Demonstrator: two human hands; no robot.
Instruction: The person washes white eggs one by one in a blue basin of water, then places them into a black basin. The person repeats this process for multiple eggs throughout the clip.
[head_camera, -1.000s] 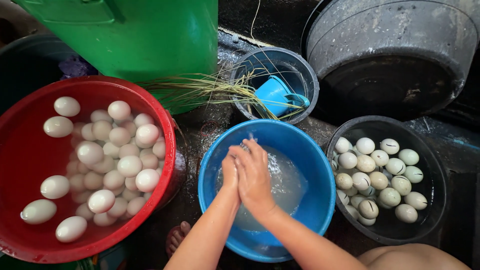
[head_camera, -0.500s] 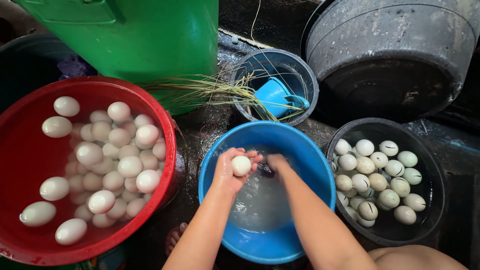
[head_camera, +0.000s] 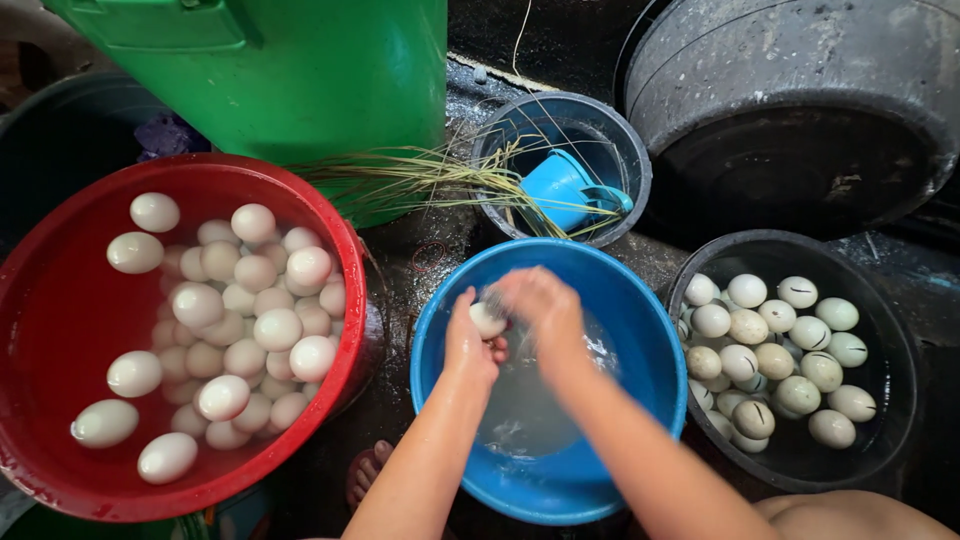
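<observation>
My left hand holds a white egg over the blue basin of soapy water. My right hand is blurred and lies over the egg's top, fingers curled; what it holds against the egg is hidden. To the left a red tub holds several white eggs in water. To the right a black tub holds several pale eggs, some with dark marks.
A green bin stands behind the red tub. A small dark bucket holds a blue cup and dry grass stalks. A large grey basin lies at top right. A toe shows at bottom. The floor is wet.
My right hand rose from the water and came over the egg in my left hand. One second ago both hands were pressed together over the water.
</observation>
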